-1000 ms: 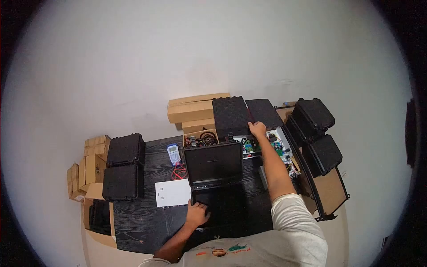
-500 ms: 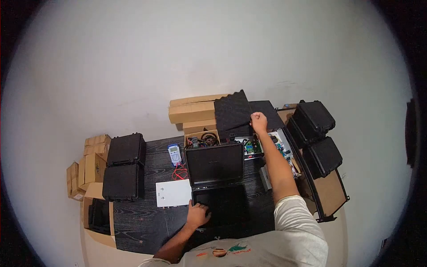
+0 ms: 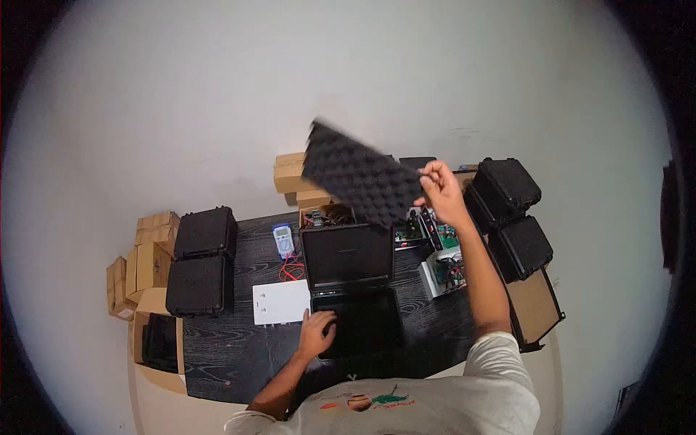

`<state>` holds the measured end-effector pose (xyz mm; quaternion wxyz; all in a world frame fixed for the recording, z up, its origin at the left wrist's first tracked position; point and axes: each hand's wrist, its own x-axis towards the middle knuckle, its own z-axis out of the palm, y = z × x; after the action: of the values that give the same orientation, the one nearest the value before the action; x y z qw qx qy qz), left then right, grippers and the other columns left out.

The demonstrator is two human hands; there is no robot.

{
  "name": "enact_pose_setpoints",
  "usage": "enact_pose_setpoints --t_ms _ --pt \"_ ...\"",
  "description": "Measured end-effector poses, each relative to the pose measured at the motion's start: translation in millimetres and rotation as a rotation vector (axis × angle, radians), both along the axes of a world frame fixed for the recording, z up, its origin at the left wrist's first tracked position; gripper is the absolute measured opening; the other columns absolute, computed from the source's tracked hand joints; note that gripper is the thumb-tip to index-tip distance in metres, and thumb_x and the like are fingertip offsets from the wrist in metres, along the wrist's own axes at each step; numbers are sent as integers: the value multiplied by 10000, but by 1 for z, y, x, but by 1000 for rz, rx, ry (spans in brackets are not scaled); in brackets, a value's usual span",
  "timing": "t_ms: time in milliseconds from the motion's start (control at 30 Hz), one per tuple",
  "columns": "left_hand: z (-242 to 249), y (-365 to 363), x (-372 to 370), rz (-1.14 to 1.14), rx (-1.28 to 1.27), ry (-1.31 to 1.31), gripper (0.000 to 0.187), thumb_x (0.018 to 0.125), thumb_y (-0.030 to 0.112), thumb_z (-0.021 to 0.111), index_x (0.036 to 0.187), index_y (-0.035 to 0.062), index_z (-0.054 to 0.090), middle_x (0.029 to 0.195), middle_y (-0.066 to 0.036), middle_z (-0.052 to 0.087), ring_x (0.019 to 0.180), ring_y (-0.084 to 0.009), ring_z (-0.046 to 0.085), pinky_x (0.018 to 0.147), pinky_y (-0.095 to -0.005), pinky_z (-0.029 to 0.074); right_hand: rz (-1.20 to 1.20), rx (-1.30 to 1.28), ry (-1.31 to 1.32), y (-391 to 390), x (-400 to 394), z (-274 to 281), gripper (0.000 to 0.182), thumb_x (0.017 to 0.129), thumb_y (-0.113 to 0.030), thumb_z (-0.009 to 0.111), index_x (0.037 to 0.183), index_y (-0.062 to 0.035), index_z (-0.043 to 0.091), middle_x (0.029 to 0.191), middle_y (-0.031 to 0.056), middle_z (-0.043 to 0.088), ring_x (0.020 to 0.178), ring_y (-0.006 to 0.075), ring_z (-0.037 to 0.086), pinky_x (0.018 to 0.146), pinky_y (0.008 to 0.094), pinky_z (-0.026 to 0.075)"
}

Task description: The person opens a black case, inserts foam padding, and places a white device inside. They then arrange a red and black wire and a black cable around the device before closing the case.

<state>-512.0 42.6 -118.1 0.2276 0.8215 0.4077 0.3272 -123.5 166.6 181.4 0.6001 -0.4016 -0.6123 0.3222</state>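
Note:
A dark sheet of egg-crate foam [image 3: 362, 174] hangs tilted in the air above the back of the table. My right hand [image 3: 441, 192] pinches it at its right edge, fingers closed. In front of me stands a black hard case [image 3: 348, 257], its lid raised and its inside dark. My left hand [image 3: 316, 335] grips the left rim of the case's lower half, with fingers reaching over into it. Left of the case lies a white flat box [image 3: 279, 303] with small fittings on it. Behind that is a multimeter [image 3: 284, 241] with red leads [image 3: 292, 268].
Closed black cases [image 3: 196, 286] are stacked on the left, more black cases [image 3: 507, 190] on the right. Cardboard boxes [image 3: 151, 264] stand at far left. A carton of cables [image 3: 326, 216] sits behind the lid; a metal-housed electronic unit [image 3: 441, 275] and circuit boards lie to the right.
My right hand has lifted the foam sheet from the back and swung it forward, turning its bumpy face toward me. My left hand stays at the case rim.

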Motion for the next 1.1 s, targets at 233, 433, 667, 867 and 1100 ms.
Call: enact_pose_setpoints --t_ms 233,433,667,867,1100 --pt "29 32 5 231 48 -358 803 946 236 667 1560 -87 263 1526 -312 414 1406 -455 432 1192 -484 331 -77 -8 -258 -50 -24 -78 110 1007 -21 587 1114 -12 609 1005 36 643 751 67 608 640 255 602" --pt "31 67 23 288 46 -226 812 893 172 702 1552 -70 294 1550 -311 378 1403 -476 406 1188 -514 321 -213 -42 -314 -59 -50 -149 128 958 40 596 1057 -12 659 1090 63 707 851 109 673 706 252 561" --pt "23 85 24 220 129 -65 777 842 111 711 1524 -28 366 1612 -286 300 1452 -481 338 1208 -541 279 -430 76 -563 -54 -63 -189 372 927 10 632 1288 -74 665 1463 193 539 1218 355 597 959 411 529" --pt "13 80 21 258 130 -3 792 826 111 724 1525 -9 374 1639 -320 204 1472 -522 294 1216 -549 272 -486 -104 -719 -59 -65 -240 769 859 -18 683 1570 -141 416 1631 327 223 1371 513 415 1146 511 391" --pt "5 81 18 236 82 -17 784 837 98 716 1531 1 364 1646 -315 179 1476 -525 297 1205 -542 311 -376 -242 -606 -72 -77 -271 822 837 -37 717 1562 -80 333 1598 349 273 1448 533 335 1198 503 329"
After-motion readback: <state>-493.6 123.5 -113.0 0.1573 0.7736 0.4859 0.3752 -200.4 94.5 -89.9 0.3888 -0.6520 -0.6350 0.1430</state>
